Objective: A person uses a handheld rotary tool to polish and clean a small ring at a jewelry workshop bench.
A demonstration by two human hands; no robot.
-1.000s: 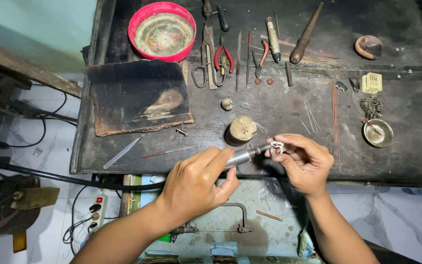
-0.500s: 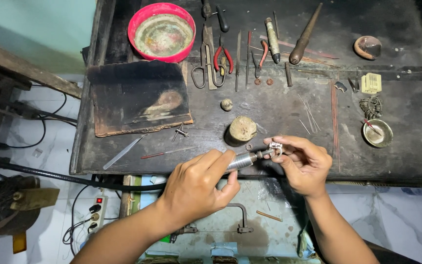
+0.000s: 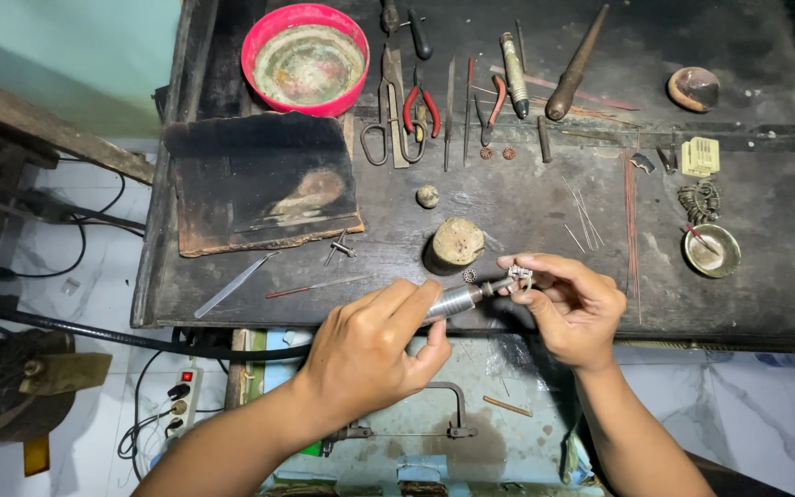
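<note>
Fingers of both hands are closed on their work above the near edge of the dark workbench [image 3: 766,304], which spreads wide under everything. Past them lies a scorched slab [image 3: 259,179], then a red bowl [image 3: 305,57] at the far edge, then red-handled pliers [image 3: 420,106], and a small round wooden stump [image 3: 457,244] sits just beyond my hands. My left hand [image 3: 370,354] wraps a metal rotary handpiece [image 3: 457,299], thumb and forefinger near its front, wrist coming in low from the left with the tool pointing right. I judge the handpiece stiff, smooth and a bit slippery, best gripped close to the nose for control. My right hand [image 3: 577,308] pinches a tiny silver ornament [image 3: 520,274] between thumb and fingertips, palm turned toward the tool, so the piece meets the tip. It looks light, delicate and easily bent, so I hold it by its edges only.
</note>
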